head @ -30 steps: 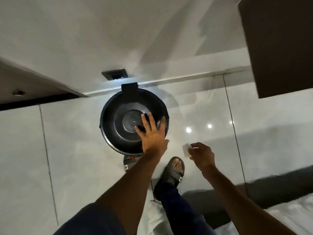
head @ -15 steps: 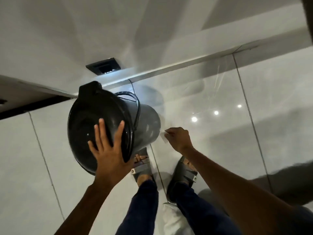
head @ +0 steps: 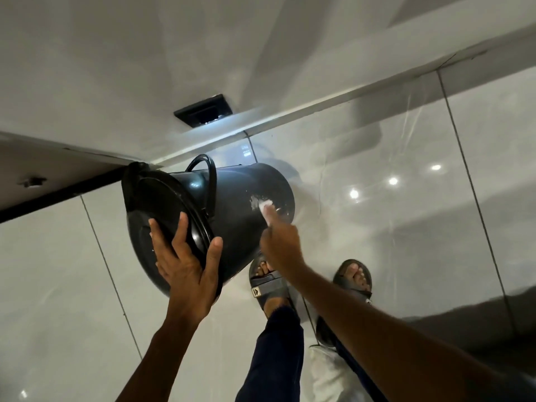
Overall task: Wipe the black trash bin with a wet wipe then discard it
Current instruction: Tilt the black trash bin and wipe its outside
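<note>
At frame centre, the left hand (head: 185, 271) grips the tilted black trash bin (head: 240, 204) by its lid rim; the right hand (head: 280, 245) pinches a wet wipe (head: 265, 205) against its side. No legible writing.

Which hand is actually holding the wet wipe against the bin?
The right hand presses the white wet wipe on the black trash bin; the left hand grips the lid rim.
</note>
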